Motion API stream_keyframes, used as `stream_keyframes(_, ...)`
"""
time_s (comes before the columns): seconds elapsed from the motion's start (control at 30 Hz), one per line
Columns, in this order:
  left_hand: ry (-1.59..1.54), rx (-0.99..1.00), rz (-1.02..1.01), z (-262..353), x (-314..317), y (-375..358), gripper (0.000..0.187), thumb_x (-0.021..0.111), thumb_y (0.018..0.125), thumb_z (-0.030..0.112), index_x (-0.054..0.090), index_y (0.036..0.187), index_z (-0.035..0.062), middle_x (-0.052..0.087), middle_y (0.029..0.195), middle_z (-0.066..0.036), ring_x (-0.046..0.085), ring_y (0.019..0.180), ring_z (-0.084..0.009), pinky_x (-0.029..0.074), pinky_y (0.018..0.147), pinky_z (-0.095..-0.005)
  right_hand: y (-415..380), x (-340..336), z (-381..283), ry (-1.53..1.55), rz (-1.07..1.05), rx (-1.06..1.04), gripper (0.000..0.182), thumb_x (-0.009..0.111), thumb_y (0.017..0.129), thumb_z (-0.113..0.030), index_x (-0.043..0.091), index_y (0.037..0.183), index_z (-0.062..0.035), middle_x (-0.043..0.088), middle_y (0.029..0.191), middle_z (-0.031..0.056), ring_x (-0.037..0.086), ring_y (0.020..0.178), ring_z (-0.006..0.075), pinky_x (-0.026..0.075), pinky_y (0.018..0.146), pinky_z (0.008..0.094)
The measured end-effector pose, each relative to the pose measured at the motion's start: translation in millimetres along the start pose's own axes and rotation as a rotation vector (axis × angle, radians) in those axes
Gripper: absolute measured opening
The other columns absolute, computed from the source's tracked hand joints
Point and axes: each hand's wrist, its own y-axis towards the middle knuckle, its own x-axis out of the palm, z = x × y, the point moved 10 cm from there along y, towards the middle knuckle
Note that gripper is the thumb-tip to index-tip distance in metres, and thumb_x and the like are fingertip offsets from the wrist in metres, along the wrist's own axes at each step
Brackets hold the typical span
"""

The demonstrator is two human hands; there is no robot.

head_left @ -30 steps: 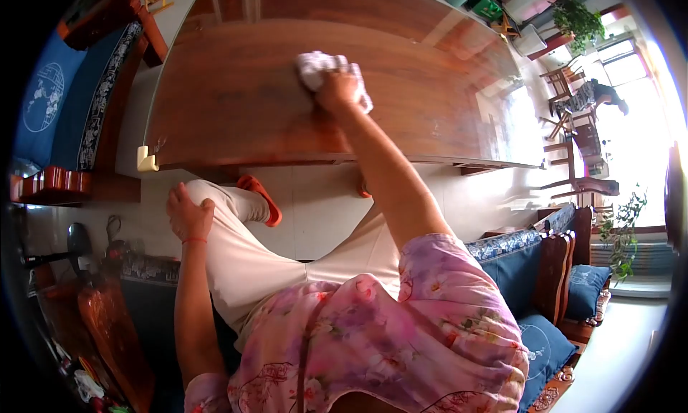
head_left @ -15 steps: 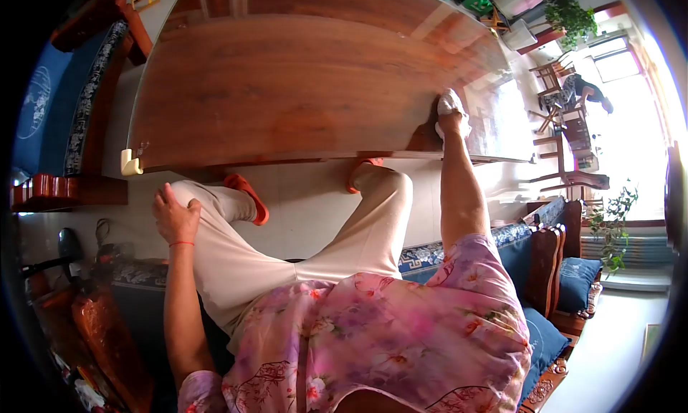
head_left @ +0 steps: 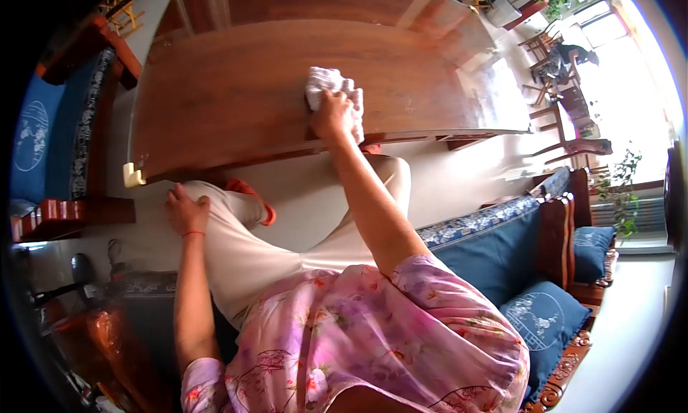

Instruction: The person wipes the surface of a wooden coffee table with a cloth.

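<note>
A bunched white cloth [head_left: 324,79] lies on the glossy wooden table [head_left: 236,90], near its front edge and about midway along it. My right hand [head_left: 335,116] is closed on the cloth and presses it against the tabletop, with the arm stretched forward. My left hand [head_left: 188,209] rests on my left knee, on the beige trousers [head_left: 236,259]; its fingers are spread and it holds nothing. A red string circles the left wrist.
A pale corner guard [head_left: 132,175] covers the table's near left corner. Wooden seats with blue cushions stand at left [head_left: 32,141] and right [head_left: 545,320]. Farther right are wooden chairs [head_left: 566,137] and a person [head_left: 570,58] near a bright window.
My right hand has swept the cloth leftward along the table from the right end to the middle. My left hand stays on the knee. The view has shifted slightly.
</note>
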Motion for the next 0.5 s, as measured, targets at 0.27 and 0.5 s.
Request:
stream_keyframes(0.27, -0.345, 0.636, 0.505, 152, -82, -71, 0.064, 0.069, 0.072, 0.028, 0.043, 0.126, 0.003, 0.037, 0.136, -0.021, 0.033, 0.128, -0.042, 0.031, 0.099, -0.0547, 19, 7, 1, 0.868, 0.184, -0.082, 0.072, 0.048, 0.085, -0.059, 0.043, 0.133, -0.0049, 0.047, 0.133, 0.0216, 0.038, 0.128, 0.0378, 0.021, 0.109, 0.0464)
stream_keyframes(0.5, -0.582, 0.999, 0.345, 312, -107, -79, 0.05, 0.068, 0.072, 0.019, 0.054, 0.116, -0.0013, 0.042, 0.133, -0.022, 0.038, 0.125, -0.0401, 0.031, 0.104, -0.049, -78, -61, 177, 0.869, 0.594, 0.237, 0.047, 0.049, 0.093, -0.035, 0.049, 0.127, -0.0032, 0.058, 0.106, 0.0147, 0.054, 0.095, 0.0233, 0.044, 0.083, 0.0317)
